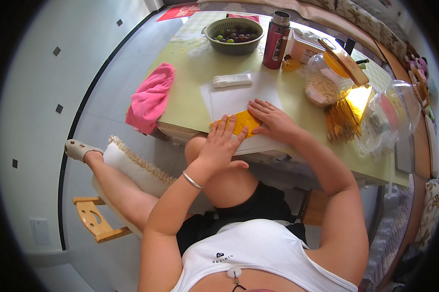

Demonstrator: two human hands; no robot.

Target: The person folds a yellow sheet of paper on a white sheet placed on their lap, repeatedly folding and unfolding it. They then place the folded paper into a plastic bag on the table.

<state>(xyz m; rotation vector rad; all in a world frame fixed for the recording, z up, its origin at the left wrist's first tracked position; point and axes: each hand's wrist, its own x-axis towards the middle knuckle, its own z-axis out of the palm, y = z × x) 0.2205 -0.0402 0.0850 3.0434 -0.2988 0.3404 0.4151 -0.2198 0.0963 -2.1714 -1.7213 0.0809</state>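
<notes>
A small yellow sheet of paper lies on white paper at the near edge of a pale green table. My left hand presses its fingertips flat on the yellow sheet's near-left part, a silver bangle on its wrist. Flat on the sheet's right side rests my right hand, fingers spread. Neither hand grips the sheet; both press it down. Much of the yellow sheet is hidden under the fingers.
A pink cloth hangs over the table's left edge. A white remote, a green bowl of fruit, a red flask, clear jars and bags stand further back. I sit on a wooden chair.
</notes>
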